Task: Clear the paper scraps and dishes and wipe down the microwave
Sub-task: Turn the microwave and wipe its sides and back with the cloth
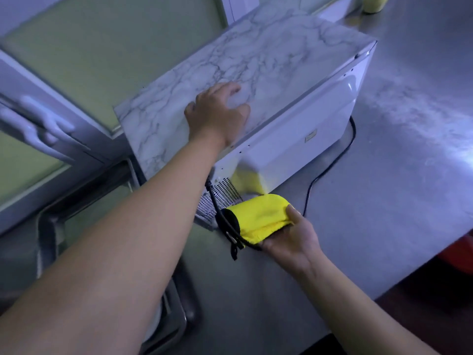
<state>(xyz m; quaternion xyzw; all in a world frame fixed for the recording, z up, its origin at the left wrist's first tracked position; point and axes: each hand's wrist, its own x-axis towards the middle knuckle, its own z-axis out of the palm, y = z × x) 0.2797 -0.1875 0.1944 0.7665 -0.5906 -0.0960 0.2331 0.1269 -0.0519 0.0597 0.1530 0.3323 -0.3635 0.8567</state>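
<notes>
The white microwave (302, 139) stands turned on the steel counter, its back panel facing me and its top covered in a marble pattern. My left hand (217, 114) rests on that marbled top near the rear edge, fingers spread and slightly bent. My right hand (289, 242) grips a folded yellow cloth (258, 216) with a black edge, held low beside the vented lower corner of the microwave's back. The cloth's yellow reflection shows on the glossy white panel above it.
A black power cord (330, 167) runs from the microwave's back across the steel counter (396, 175). A sink basin (51, 226) lies at the left below a window with white handles. A yellow container (373, 3) stands at the far back. Something red (460, 254) shows past the counter's right edge.
</notes>
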